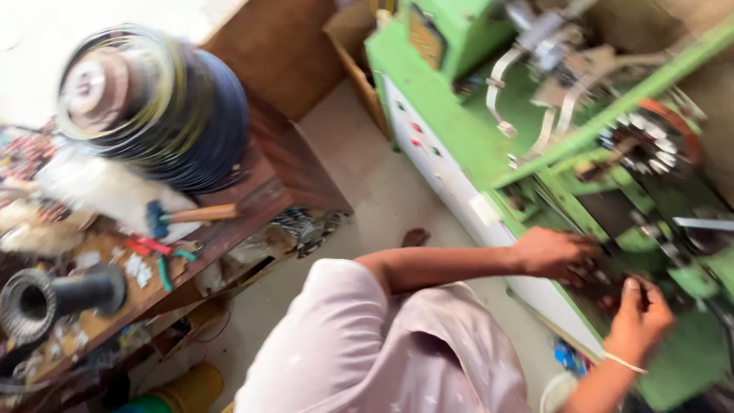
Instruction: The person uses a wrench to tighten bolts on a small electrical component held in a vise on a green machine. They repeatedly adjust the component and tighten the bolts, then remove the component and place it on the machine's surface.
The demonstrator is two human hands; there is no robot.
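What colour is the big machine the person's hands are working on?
Bright green, with a white front panel. The machine shows best in the head view, on the right, under both hands.

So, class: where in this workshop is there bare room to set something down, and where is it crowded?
The bare floor between the wooden bench and the green machine is free. The bench top is crowded: wire spool, mallet, dark bobbin. Both hands, left and right, fill the machine bed.
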